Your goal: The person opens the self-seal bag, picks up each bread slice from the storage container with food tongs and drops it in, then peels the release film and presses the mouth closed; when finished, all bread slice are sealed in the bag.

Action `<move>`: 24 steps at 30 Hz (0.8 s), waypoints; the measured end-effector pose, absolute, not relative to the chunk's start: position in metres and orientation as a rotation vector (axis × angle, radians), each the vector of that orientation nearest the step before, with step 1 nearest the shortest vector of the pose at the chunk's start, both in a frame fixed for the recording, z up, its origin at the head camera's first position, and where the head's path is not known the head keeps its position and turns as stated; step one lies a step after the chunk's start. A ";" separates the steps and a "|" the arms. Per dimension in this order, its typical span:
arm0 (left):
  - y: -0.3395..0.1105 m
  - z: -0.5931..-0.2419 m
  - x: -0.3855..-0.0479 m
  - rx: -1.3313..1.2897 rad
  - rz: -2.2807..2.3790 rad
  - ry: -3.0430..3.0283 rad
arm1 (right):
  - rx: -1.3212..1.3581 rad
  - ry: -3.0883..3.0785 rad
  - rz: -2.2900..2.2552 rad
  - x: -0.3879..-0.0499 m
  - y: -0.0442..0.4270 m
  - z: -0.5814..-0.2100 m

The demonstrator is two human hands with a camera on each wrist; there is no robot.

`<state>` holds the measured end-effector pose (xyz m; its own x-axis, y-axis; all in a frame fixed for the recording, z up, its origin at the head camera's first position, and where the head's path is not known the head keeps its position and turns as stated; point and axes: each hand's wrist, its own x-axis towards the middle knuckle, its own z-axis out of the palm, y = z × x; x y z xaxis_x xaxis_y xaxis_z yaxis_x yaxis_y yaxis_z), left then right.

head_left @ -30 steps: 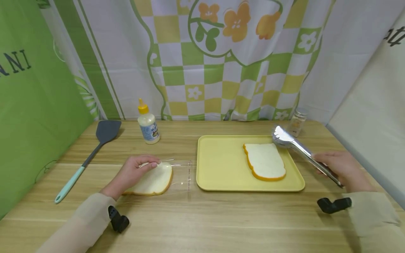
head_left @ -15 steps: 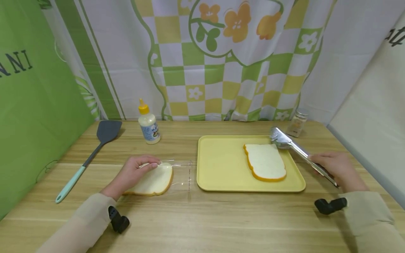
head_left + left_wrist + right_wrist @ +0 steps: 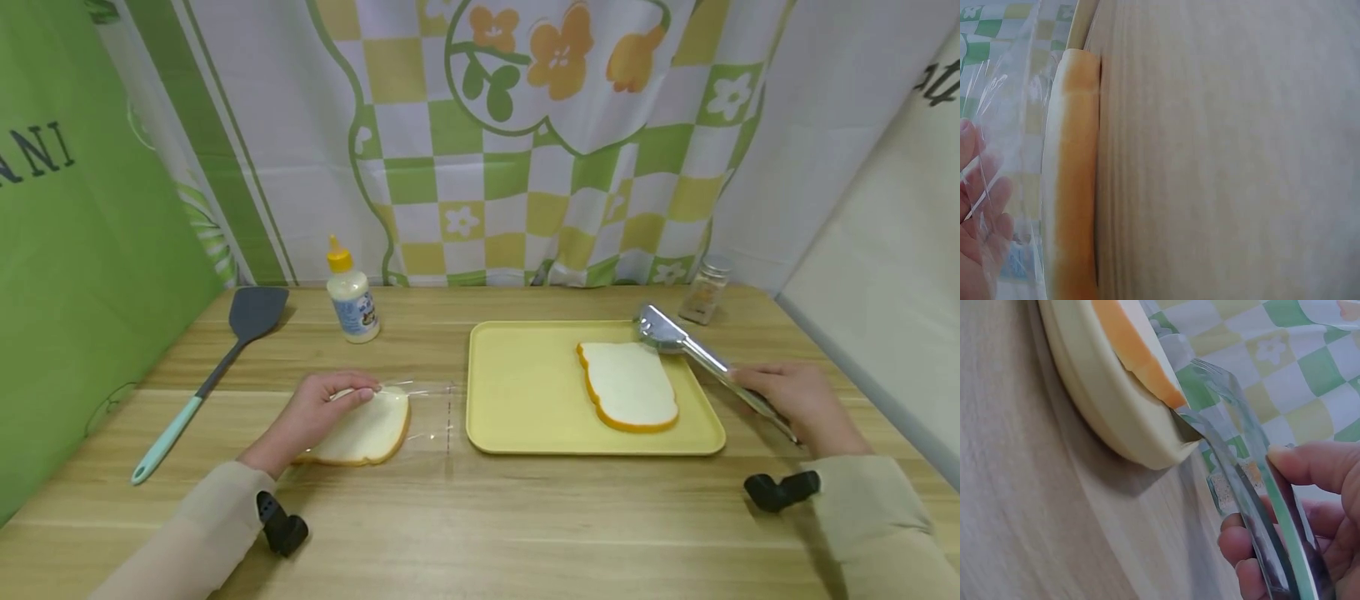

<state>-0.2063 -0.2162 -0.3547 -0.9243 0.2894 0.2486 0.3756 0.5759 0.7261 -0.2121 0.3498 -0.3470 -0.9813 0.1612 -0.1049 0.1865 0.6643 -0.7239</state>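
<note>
In the head view my left hand (image 3: 318,417) pinches the edge of a clear plastic bag (image 3: 432,425) between thumb and fingers. A bread slice (image 3: 375,429) lies at the bag on the table; whether all of it is inside, I cannot tell. My right hand (image 3: 802,408) grips metal tongs (image 3: 701,357) by their arms. Their head reaches over the back right of the yellow tray (image 3: 525,387), at the corner of a second bread slice (image 3: 633,387). In the right wrist view the tongs (image 3: 1260,440) have their arms apart, the lower tip near the slice's orange crust (image 3: 1135,353).
A squeeze bottle (image 3: 356,308) with a yellow cap stands behind my left hand. A spatula (image 3: 217,367) lies at the left. Beyond the tongs stands a small glass jar (image 3: 705,292). A patterned curtain (image 3: 480,183) hangs behind the table.
My right hand has shifted slightly left, bringing the head of the tongs closer to the slice on the tray. My left hand has stayed in place at the bag.
</note>
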 end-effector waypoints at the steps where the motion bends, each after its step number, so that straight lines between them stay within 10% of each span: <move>1: -0.216 -0.355 -0.206 -0.570 -1.277 -2.697 | 0.302 2.788 -1.299 -0.212 0.350 -0.347; 24: -0.217 -0.358 -0.207 -0.570 -1.301 -2.702 | 0.257 2.493 -1.594 -0.201 0.340 -0.352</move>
<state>-0.2071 -0.2170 -0.3578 -0.9265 0.2917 0.2378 0.3678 0.5681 0.7362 -0.2010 0.3404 -0.3522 -0.9705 0.0530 -0.2354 0.2359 0.4131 -0.8796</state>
